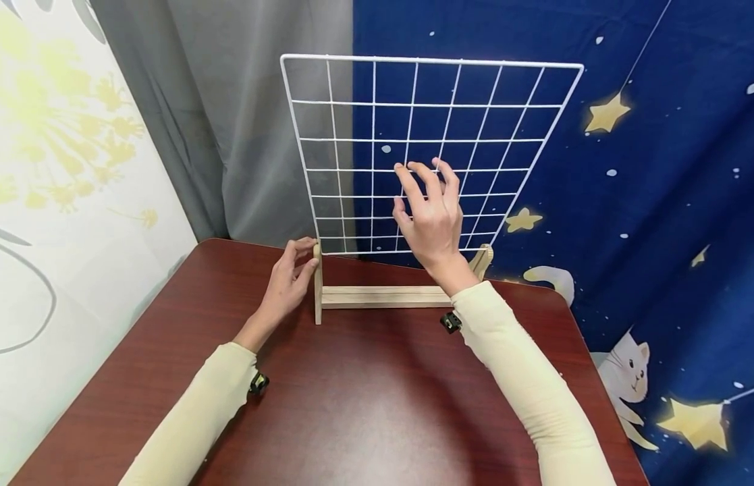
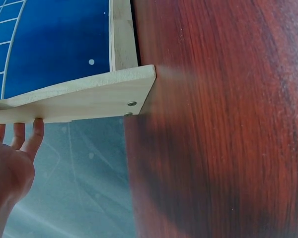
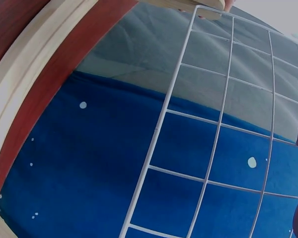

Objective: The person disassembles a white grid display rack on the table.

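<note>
Left hand pinches wooden stand; right hand, grip spread, at grid. Probably seating grid; next calls for steady alignment.

White on the grid, in crossing lines. Pale tan with faint grain on the stand, silvery grey on its screws. Reddish brown, darkly streaked, across the table. Plain cream on both sleeves; black on the wrist cameras. Plain grey on the far left curtain; deep blue on the far right curtain, scattered with white dots, yellow stars and a white cat. Off-white on the left wall, with yellow blooms and grey lines.
</note>
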`<state>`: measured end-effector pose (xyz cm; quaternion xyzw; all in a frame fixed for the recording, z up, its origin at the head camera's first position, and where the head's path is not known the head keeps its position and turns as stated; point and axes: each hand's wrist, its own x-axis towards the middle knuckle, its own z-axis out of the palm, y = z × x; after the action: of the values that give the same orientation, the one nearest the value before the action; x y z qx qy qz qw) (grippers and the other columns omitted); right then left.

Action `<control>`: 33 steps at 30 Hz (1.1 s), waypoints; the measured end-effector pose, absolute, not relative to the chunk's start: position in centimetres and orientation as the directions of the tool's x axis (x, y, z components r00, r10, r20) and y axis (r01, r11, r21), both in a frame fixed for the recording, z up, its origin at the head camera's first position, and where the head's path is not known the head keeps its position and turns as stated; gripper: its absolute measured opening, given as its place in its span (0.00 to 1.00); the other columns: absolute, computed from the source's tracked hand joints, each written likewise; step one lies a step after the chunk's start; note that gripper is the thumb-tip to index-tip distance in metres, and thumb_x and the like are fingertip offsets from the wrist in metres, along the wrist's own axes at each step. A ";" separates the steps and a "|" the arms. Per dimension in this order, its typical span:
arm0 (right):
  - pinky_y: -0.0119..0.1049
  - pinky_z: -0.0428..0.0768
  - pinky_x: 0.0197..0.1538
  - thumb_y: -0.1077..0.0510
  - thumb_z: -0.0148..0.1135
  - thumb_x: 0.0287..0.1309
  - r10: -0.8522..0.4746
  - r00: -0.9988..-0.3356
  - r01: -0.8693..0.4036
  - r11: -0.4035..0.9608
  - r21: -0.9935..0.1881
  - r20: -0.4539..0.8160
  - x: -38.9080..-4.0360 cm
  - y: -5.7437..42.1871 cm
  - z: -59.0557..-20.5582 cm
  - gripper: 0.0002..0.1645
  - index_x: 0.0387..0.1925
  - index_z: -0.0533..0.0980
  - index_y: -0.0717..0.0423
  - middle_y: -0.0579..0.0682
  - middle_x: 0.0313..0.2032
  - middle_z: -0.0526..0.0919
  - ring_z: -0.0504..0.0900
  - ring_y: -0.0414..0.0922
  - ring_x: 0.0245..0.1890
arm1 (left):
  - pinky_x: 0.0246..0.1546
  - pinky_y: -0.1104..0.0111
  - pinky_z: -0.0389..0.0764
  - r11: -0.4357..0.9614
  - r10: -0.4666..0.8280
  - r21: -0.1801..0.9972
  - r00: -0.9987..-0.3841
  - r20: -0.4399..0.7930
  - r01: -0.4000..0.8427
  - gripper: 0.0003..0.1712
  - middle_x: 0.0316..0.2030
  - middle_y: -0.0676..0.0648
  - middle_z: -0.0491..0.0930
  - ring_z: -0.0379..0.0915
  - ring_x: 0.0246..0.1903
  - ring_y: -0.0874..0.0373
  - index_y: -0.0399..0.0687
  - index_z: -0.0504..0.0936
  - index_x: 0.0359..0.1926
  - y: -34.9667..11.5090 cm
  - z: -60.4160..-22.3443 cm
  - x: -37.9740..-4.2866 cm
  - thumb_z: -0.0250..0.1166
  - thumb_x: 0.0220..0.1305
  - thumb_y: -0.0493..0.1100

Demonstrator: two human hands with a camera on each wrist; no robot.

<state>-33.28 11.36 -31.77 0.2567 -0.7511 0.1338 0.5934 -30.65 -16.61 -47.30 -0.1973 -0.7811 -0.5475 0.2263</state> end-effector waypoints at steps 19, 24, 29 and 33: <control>0.46 0.88 0.61 0.57 0.67 0.67 -0.157 -0.142 -0.506 0.860 0.065 0.977 -32.7 14.3 -30.0 0.25 0.65 0.82 0.46 0.54 0.60 0.86 0.73 0.60 0.72 | 0.62 0.38 0.80 0.311 0.091 0.777 -0.831 0.549 0.548 0.18 0.69 0.28 0.71 0.74 0.67 0.33 0.29 0.69 0.62 -16.3 -45.4 -29.3 0.59 0.77 0.29; 0.48 0.88 0.60 0.58 0.68 0.65 -0.142 -0.138 -0.492 0.869 0.057 0.980 -32.1 16.1 -30.7 0.26 0.64 0.83 0.45 0.53 0.60 0.86 0.74 0.60 0.72 | 0.63 0.38 0.79 0.335 0.096 0.777 -0.840 0.534 0.533 0.19 0.71 0.29 0.70 0.73 0.69 0.34 0.32 0.69 0.65 -16.8 -46.9 -30.3 0.59 0.78 0.31; 0.50 0.89 0.58 0.60 0.70 0.62 -0.142 -0.139 -0.483 0.874 0.058 0.980 -31.3 17.9 -31.9 0.27 0.63 0.84 0.45 0.53 0.59 0.87 0.76 0.61 0.70 | 0.62 0.39 0.81 0.326 0.098 0.773 -0.832 0.545 0.545 0.20 0.70 0.35 0.72 0.75 0.68 0.38 0.37 0.71 0.66 -17.0 -47.3 -30.7 0.61 0.77 0.33; 0.53 0.87 0.59 0.60 0.70 0.60 -0.127 -0.144 -0.485 0.873 0.042 0.981 -30.7 19.5 -32.4 0.27 0.62 0.84 0.45 0.54 0.58 0.88 0.77 0.62 0.68 | 0.61 0.40 0.83 0.356 0.101 0.753 -0.823 0.559 0.554 0.20 0.69 0.38 0.73 0.76 0.67 0.40 0.40 0.71 0.66 -16.8 -47.4 -30.8 0.60 0.78 0.35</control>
<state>-30.74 19.53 -32.38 0.2063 -0.7425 0.1442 0.6207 -30.75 -16.82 -47.38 -0.2059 -0.7949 -0.5289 0.2145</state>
